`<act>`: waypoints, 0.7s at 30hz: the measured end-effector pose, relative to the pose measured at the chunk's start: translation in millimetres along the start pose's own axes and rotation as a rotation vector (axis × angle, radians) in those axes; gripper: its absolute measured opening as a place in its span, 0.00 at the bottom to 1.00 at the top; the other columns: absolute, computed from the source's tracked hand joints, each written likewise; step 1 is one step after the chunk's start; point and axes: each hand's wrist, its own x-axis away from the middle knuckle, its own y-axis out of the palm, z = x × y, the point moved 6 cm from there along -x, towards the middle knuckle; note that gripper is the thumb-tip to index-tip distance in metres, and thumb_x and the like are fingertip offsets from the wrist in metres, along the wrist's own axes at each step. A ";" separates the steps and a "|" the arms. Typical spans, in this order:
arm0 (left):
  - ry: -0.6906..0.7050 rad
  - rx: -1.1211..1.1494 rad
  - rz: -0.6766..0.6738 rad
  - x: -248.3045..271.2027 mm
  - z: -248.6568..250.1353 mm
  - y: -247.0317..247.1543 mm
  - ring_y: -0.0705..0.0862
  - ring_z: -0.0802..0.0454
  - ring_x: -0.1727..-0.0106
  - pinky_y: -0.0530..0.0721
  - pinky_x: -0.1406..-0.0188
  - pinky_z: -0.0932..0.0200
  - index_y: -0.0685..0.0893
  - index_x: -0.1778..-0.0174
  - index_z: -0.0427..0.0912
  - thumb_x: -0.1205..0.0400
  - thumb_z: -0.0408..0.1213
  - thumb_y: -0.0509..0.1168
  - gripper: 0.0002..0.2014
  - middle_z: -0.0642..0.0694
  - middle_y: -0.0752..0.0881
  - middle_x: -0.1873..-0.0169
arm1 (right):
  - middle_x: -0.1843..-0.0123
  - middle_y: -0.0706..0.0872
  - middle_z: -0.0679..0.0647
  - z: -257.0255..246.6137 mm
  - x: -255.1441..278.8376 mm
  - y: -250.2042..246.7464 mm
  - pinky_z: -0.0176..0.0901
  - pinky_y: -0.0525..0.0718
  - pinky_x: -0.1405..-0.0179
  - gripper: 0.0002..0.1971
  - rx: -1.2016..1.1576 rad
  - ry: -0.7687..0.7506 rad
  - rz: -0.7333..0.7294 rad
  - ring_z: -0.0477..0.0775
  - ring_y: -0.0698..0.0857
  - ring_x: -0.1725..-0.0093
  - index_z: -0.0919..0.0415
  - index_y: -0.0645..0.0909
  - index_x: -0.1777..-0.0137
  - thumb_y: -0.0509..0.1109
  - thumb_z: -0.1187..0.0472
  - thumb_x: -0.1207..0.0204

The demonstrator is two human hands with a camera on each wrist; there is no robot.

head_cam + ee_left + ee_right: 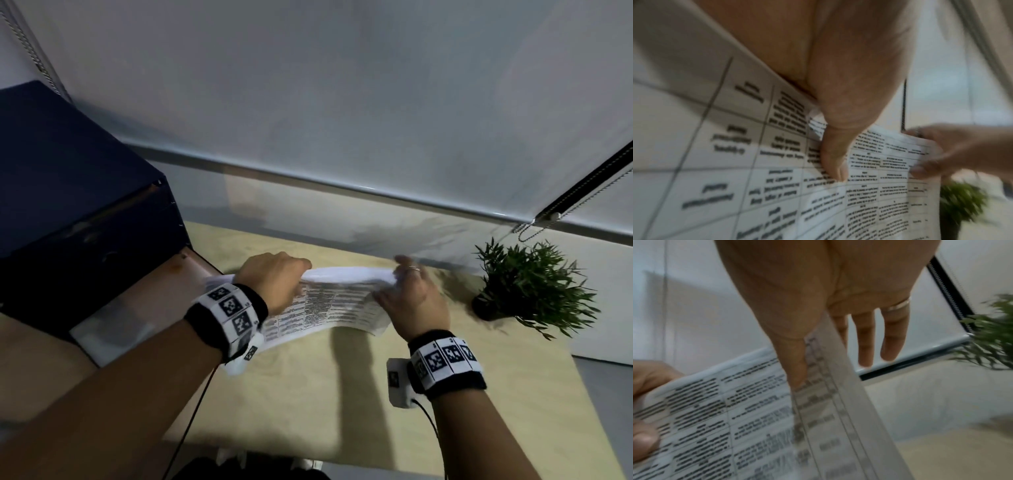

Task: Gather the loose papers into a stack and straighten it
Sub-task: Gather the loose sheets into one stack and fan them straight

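Note:
A stack of white papers [329, 305] printed with tables of text hangs just above the light wooden table [342, 394], sagging in the middle. My left hand [274, 277] grips its upper left edge, thumb [834, 162] on the printed face [715, 146]. My right hand [407, 294] pinches the right edge, thumb on the front of the papers [715, 418] and fingers [892, 337] stretched behind. In the right wrist view my left hand [645, 402] shows at the left. The sheets' top edges look roughly level.
A dark blue box [68, 192] stands at the left, close to my left wrist. A small potted plant [527, 291] sits at the right of the table. A lowered roller blind [342, 102] with a bead chain [527, 233] fills the back.

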 end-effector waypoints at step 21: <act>-0.207 1.131 0.355 30.4 -50.0 55.6 0.82 0.83 0.50 0.74 0.51 0.84 0.82 0.43 0.54 0.21 0.37 0.74 0.14 0.83 0.85 0.57 | 0.60 0.94 0.42 -40.9 2.4 22.1 0.41 0.90 0.58 0.19 -1.122 0.045 0.063 0.41 0.92 0.59 0.71 0.85 0.43 0.80 0.76 0.35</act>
